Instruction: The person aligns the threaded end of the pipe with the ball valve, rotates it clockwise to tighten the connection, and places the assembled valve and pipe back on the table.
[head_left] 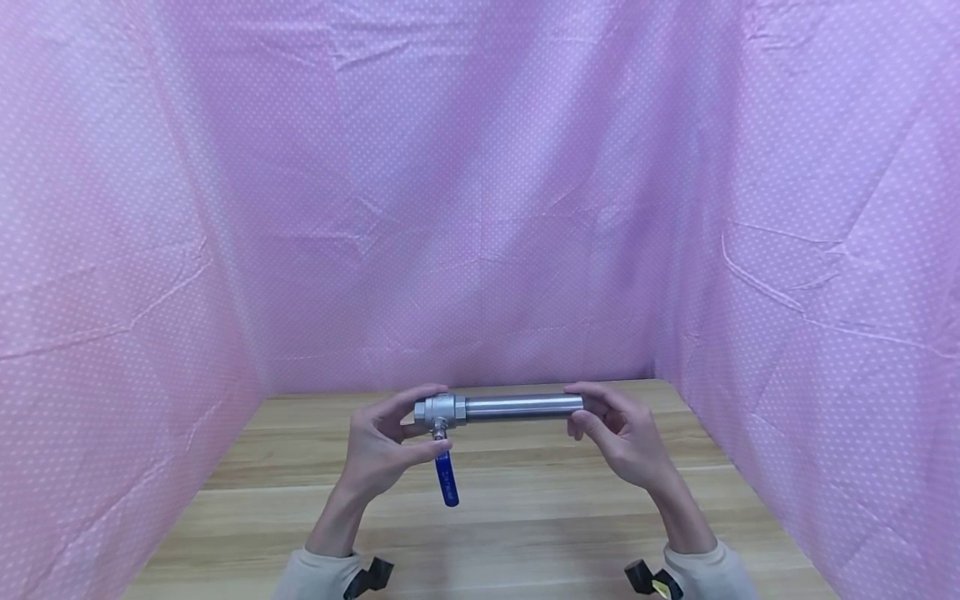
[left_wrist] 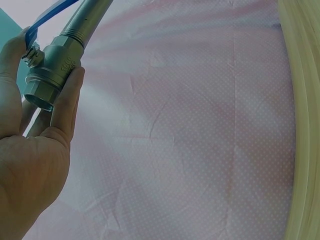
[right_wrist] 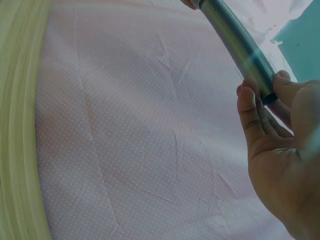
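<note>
A silver ball valve [head_left: 442, 410] with a blue lever handle [head_left: 447, 481] is joined to a plain metal pipe [head_left: 525, 407], held level above the table. My left hand [head_left: 382, 446] grips the valve body, its thumb by the base of the lever. In the left wrist view, threads [left_wrist: 73, 34] show on the pipe where it enters the valve [left_wrist: 57, 67], and the fingers lie along the valve's hexagonal end. At the pipe's other end, my right hand [head_left: 622, 433] pinches it between thumb and fingers. The right wrist view shows the pipe's free end [right_wrist: 269, 98] between those fingertips.
A light wood table [head_left: 510, 517] lies below both hands. Pink dotted cloth [head_left: 465, 208] hangs behind it and along both sides. Each sleeve cuff [head_left: 322, 573] has a dark wrist camera mount [head_left: 371, 577] near it.
</note>
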